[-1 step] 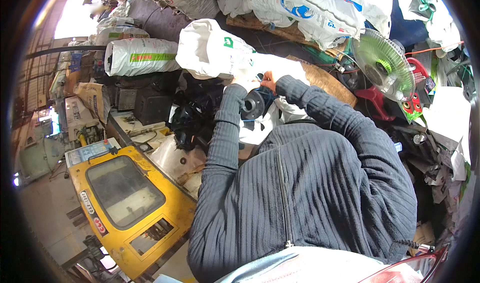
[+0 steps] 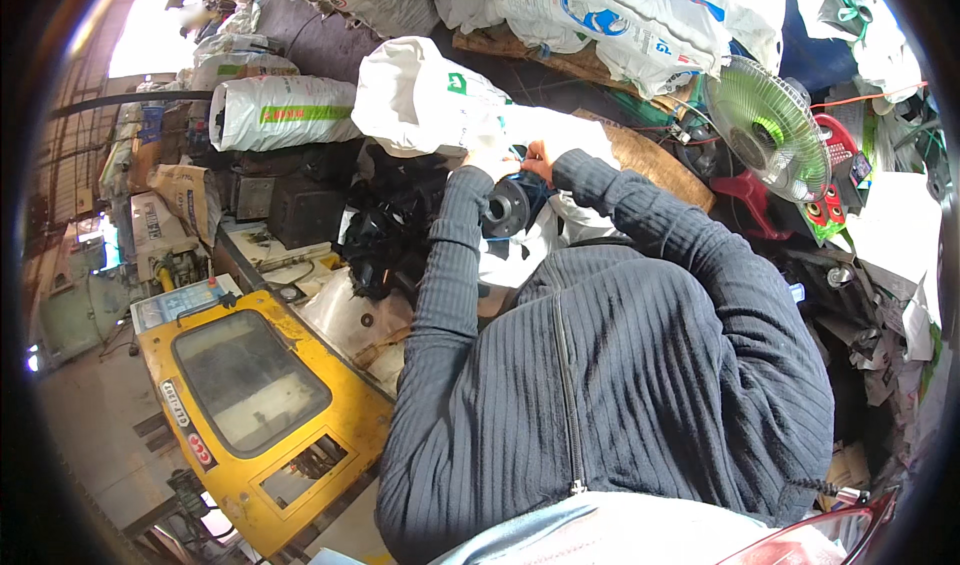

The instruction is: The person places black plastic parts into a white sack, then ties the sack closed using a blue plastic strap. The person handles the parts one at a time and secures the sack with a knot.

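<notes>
My left hand point(image 2: 488, 157) and my right hand point(image 2: 541, 159) meet in front of me, fingertips pinched close together. What lies between them is too small and covered to make out. Just below them is a dark round flanged piece point(image 2: 516, 208) with a hole in its middle. Beyond my hands lies a white sack point(image 2: 440, 100) with a green mark, its wide mouth facing left. Left of the round piece sits a heap of black shiny pieces point(image 2: 372, 233).
A yellow machine door point(image 2: 350, 390) with a window stands at lower left. To the right are a green-bladed fan point(image 2: 765, 130), a red plastic piece point(image 2: 752, 201) and a brown board point(image 2: 665, 170). Stuffed white bags point(image 2: 640, 20) pile up at the back; another white sack point(image 2: 300, 100) lies at left.
</notes>
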Demonstrator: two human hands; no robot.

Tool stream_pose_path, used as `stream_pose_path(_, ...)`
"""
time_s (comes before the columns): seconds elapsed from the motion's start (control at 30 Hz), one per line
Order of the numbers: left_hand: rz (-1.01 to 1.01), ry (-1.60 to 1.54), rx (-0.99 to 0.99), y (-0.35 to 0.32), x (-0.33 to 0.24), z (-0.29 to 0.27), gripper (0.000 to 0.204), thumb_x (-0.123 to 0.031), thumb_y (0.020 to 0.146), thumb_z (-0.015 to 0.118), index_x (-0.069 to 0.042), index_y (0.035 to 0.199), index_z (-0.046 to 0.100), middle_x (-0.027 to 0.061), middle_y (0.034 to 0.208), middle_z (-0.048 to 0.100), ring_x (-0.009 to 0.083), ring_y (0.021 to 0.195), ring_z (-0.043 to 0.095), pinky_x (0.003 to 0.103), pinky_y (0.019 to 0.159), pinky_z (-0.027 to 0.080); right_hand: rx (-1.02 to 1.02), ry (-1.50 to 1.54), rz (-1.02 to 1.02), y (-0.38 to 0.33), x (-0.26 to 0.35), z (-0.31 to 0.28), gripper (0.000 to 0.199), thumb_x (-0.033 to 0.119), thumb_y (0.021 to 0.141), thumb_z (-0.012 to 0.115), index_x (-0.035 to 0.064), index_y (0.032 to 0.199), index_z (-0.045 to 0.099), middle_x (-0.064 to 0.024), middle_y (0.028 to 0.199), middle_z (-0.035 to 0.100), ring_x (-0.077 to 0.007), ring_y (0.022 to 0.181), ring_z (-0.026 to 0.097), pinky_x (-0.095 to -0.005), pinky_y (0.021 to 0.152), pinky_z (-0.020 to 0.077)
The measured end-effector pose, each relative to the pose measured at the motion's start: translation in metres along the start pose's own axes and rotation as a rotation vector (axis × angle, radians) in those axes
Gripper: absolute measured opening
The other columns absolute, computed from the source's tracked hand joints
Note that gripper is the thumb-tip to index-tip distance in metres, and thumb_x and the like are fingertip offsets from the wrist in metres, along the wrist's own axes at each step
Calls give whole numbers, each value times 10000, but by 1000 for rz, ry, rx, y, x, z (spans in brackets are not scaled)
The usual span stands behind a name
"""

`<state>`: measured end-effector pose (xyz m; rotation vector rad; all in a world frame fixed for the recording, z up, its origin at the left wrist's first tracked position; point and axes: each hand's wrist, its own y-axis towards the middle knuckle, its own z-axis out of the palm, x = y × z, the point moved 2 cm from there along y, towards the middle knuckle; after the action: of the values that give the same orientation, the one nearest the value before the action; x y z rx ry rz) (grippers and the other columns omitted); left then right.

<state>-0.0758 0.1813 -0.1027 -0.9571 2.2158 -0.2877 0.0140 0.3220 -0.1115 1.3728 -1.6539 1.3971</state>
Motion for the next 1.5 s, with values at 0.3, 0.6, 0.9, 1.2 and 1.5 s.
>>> stream_pose_path(0.3, 159, 155, -58, 12, -2, -7, 354, -219, 671, 636, -47, 976, 585, 97, 746, 614, 220, 709, 571, 350, 687, 456, -80, -340, -271, 2, -5, -18, 144, 176, 832, 568, 37, 808, 539, -65, 580, 560, -154, 497, 584, -293, 466, 450)
stream_pose_path(0.6, 56, 390, 31, 24, -16, -3, 426, -395, 701, 612, -107, 1016, 612, 139, 1047, 585, 297, 966, 536, 391, 848, 422, -27, -349, -207, 1, -8, -14, 198, 192, 796, 574, 80, 939, 653, -86, 709, 638, -188, 603, 603, -311, 593, 480)
stream_pose_path(0.9, -386, 409, 93, 2, -24, -29, 397, -344, 796, 531, -205, 1168, 532, 57, 1203, 521, 265, 1118, 469, 390, 947, 378, -146, -374, -228, 48, -54, 13, 250, 225, 809, 537, 79, 989, 631, -123, 763, 634, -260, 684, 605, -354, 638, 480)
stream_pose_path(1.2, -115, 369, 44, 28, 13, 4, 235, -339, 644, 633, -175, 808, 672, 54, 864, 655, 263, 814, 613, 363, 766, 481, -36, -209, -134, 30, -34, 10, 255, 215, 801, 536, 75, 991, 632, -117, 747, 633, -251, 664, 605, -350, 615, 478)
stream_pose_path(1.5, -113, 68, -150, 0, -26, 0, 173, -203, 737, 609, -96, 868, 646, 65, 876, 631, 240, 910, 545, 378, 828, 424, 151, 17, 50, 9, -19, -18, 246, 193, 786, 545, 70, 977, 639, -100, 713, 634, -219, 615, 604, -333, 573, 476)
